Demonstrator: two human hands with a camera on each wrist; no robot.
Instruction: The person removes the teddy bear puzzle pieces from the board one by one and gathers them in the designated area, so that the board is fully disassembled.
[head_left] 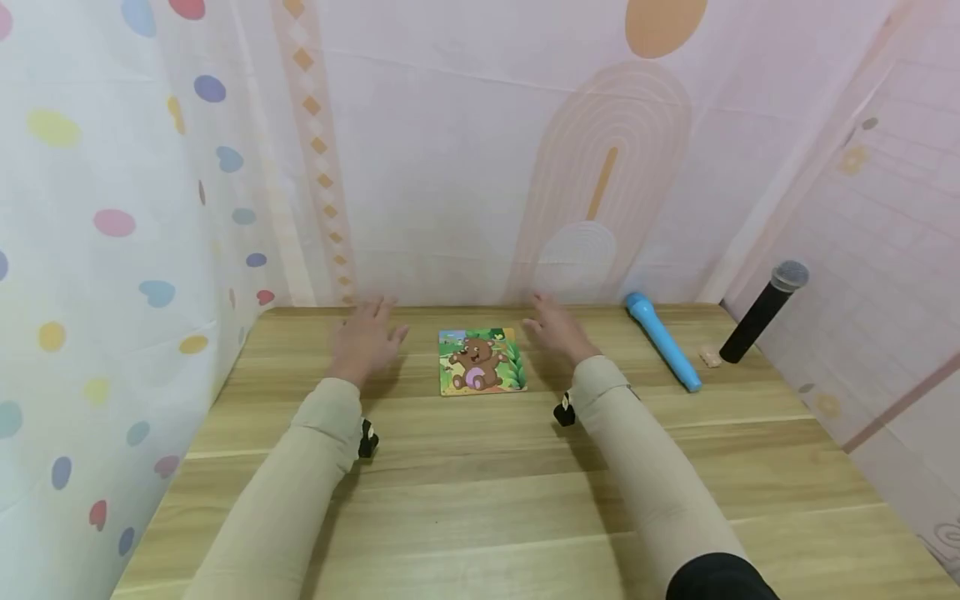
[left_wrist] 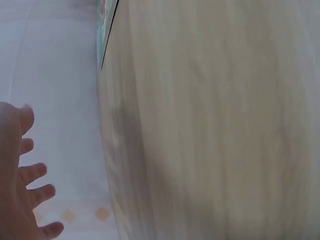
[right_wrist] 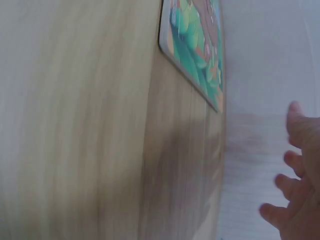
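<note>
A square picture puzzle board (head_left: pixel 482 362) showing a brown bear lies flat on the wooden table, between the two hands. To its left, my left hand (head_left: pixel 365 340) is held over the table with fingers spread and nothing in it. My right hand (head_left: pixel 558 329) is on the board's other side, its fingers extended and also holding nothing. In the left wrist view the thumb and fingers (left_wrist: pixel 34 173) stand apart, with a corner of the board (left_wrist: pixel 106 25) at the top. The right wrist view shows the board's green edge (right_wrist: pixel 192 55) close by and the fingers (right_wrist: pixel 287 187) loosely parted.
Right of the right hand lies a blue toy microphone (head_left: pixel 663 342). Beyond it a black microphone (head_left: pixel 763 312) with a grey mesh head stands against the right side, next to a small beige piece (head_left: pixel 709 357). Patterned curtains (head_left: pixel 442 167) hang behind the wooden table (head_left: pixel 465 492) and at its sides.
</note>
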